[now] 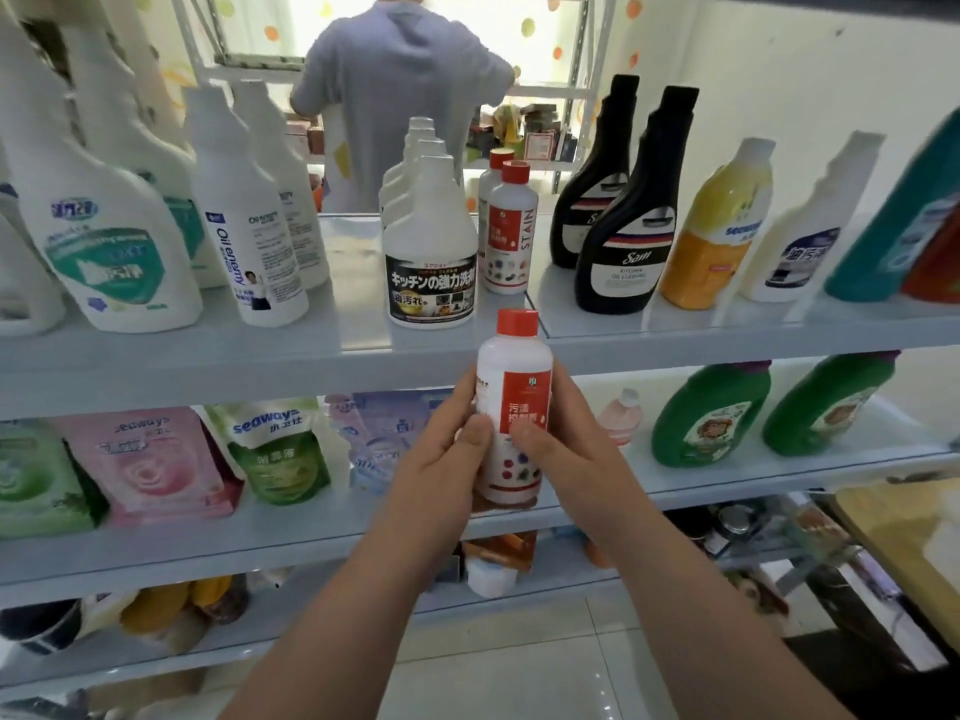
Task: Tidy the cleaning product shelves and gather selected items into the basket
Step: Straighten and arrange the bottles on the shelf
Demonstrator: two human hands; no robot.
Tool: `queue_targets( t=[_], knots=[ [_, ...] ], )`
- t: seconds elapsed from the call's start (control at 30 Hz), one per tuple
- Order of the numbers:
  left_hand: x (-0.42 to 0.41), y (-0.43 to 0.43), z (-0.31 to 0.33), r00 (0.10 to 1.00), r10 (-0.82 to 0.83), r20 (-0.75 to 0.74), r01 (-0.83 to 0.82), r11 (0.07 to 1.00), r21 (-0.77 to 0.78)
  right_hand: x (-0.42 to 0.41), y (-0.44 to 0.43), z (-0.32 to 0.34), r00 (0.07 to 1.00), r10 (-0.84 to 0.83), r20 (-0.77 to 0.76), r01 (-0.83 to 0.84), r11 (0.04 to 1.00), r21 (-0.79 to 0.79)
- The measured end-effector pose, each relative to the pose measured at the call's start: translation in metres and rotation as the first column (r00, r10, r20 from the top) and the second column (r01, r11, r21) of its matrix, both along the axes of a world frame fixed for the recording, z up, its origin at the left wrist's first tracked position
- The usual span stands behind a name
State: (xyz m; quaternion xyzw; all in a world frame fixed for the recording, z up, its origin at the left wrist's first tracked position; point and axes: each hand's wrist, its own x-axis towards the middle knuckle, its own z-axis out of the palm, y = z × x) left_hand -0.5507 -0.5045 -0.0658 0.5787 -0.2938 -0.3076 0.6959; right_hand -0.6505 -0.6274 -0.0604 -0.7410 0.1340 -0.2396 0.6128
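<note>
A small white stain-remover bottle [514, 371] with a red cap and red label stands upright in front of the shelves, held between both hands. My left hand [447, 459] wraps its left side with the thumb across the label. My right hand [563, 449] grips the right side, thumb on the label. Two matching red-capped bottles [510, 236] stand on the upper shelf [260, 356] just behind. No basket is in view.
The upper shelf carries white spray bottles [117, 241], a white bottle with a black label [431, 252], two black Sam bottles [623, 241] and a yellow bottle [719, 236]. Refill pouches [150, 459] and green jugs [711, 418] fill the lower shelf. A person [400, 96] stands behind.
</note>
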Motion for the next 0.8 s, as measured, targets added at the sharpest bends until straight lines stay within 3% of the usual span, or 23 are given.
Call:
queue_targets(
  t=[0.1, 0.23, 0.33, 0.43, 0.53, 0.7, 0.8],
  knots=[
    [-0.004, -0.029, 0.010, 0.997, -0.003, 0.075, 0.003, 1.000, -0.001, -0.006, -0.024, 0.009, 0.998, -0.031, 0.048, 0.033, 0.999, -0.040],
    [0.005, -0.069, 0.036, 0.936, -0.005, 0.351, -0.018, 0.998, 0.062, -0.007, -0.060, 0.024, 0.980, -0.120, 0.161, 0.129, 0.991, -0.046],
    [0.021, -0.101, 0.062, 0.770, 0.104, 0.630, -0.191, 0.979, 0.072, -0.005, -0.090, 0.033, 0.957, -0.183, 0.223, 0.203, 0.977, -0.069],
    [0.042, -0.141, 0.079, 0.596, 0.202, 0.777, -0.396, 0.916, 0.065, 0.002, -0.118, 0.037, 0.938, -0.219, 0.270, 0.254, 0.962, -0.103],
    [0.059, -0.178, 0.089, 0.515, 0.223, 0.828, -0.520, 0.849, 0.094, 0.010, -0.132, 0.039, 0.921, -0.232, 0.312, 0.283, 0.950, -0.130],
    [0.082, -0.221, 0.086, 0.544, 0.252, 0.800, -0.606, 0.778, 0.167, 0.018, -0.146, 0.038, 0.930, -0.197, 0.311, 0.268, 0.941, -0.205],
    [0.084, -0.225, 0.080, 0.445, 0.257, 0.858, -0.673, 0.728, 0.131, 0.020, -0.154, 0.034, 0.931, -0.183, 0.315, 0.262, 0.938, -0.228]
  ],
)
